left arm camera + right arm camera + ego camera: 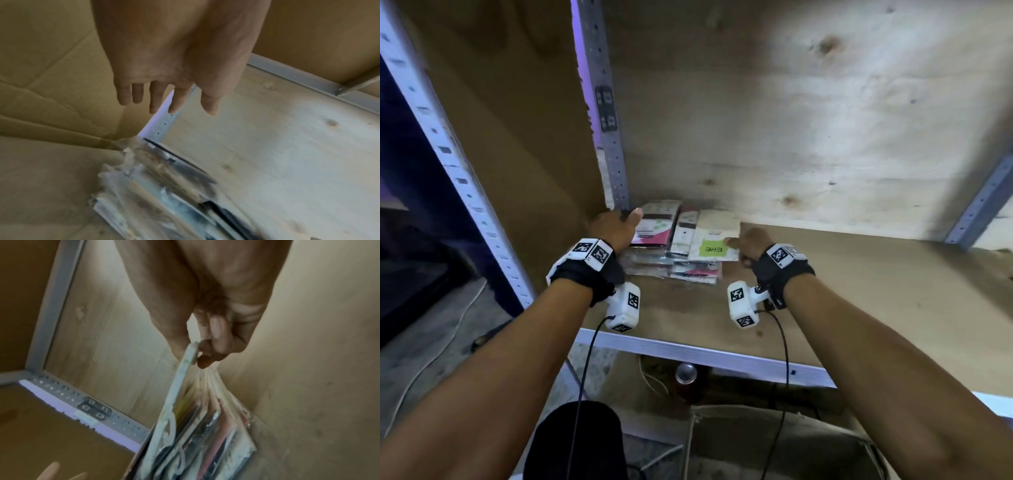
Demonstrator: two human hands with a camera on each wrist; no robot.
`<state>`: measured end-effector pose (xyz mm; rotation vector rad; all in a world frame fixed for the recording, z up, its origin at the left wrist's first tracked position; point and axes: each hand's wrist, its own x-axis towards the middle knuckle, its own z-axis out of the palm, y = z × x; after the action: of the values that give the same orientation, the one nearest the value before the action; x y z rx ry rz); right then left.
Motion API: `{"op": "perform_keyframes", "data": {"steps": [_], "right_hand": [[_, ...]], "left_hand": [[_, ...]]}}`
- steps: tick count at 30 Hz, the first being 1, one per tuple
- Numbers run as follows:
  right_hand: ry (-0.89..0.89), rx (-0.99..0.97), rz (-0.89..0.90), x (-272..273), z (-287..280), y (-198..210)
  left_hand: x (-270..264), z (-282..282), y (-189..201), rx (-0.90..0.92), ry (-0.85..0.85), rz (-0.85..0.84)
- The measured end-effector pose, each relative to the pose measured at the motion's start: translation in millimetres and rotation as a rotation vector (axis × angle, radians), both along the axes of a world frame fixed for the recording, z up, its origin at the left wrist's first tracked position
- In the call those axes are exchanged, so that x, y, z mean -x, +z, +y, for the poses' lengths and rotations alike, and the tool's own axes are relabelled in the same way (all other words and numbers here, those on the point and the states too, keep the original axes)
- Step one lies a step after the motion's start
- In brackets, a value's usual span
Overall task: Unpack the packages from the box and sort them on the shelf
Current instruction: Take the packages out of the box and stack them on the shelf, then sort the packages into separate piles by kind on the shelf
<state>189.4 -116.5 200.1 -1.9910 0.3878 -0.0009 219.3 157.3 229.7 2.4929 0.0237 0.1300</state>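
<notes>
A pile of flat packages point(674, 253) in clear sleeves lies at the back left corner of the wooden shelf point(859, 274). On top rests a cream package with a green label point(714, 241). My right hand point(748, 245) pinches that package's right edge, thumb on top; the right wrist view shows the cream package point(190, 356) held between thumb and curled fingers. My left hand point(616, 224) hovers over the left side of the pile with fingers straight and spread, holding nothing. In the left wrist view the left hand point(170, 99) hangs above the blurred pile point(164, 186).
A perforated metal upright point(606, 113) stands at the shelf's back left, with a cardboard panel point(510, 120) to its left. The upper shelf board point(808, 102) hangs low overhead. Below the shelf's front rail point(705, 353) stand a can point(686, 375) and a sack point(774, 442).
</notes>
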Motion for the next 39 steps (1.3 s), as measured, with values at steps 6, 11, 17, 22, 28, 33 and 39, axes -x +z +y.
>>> {"op": "perform_keyframes", "data": {"steps": [6, 11, 17, 22, 28, 33, 39], "right_hand": [[-0.039, -0.245, -0.126, 84, -26, 20], [-0.031, -0.331, -0.135, 151, -56, 43], [-0.058, -0.470, -0.182, 200, -98, 65], [-0.011, -0.578, -0.176, 211, -126, 63], [-0.053, -0.721, -0.240, 204, -155, 47], [-0.076, -0.811, -0.327, 194, -180, 29], [-0.168, -0.518, -0.404, 181, -213, 1]], "left_hand": [[48, -49, 30, -0.142, -0.164, -0.109], [106, -116, 30, -0.337, -0.440, -0.187], [140, -179, 21, -0.417, -0.582, -0.264], [134, -207, 11, -0.155, -0.649, -0.416], [120, -233, -5, 0.097, -0.671, -0.423], [106, -265, -16, 0.126, -0.686, -0.326], [92, -297, -38, 0.421, -0.775, -0.036]]}}
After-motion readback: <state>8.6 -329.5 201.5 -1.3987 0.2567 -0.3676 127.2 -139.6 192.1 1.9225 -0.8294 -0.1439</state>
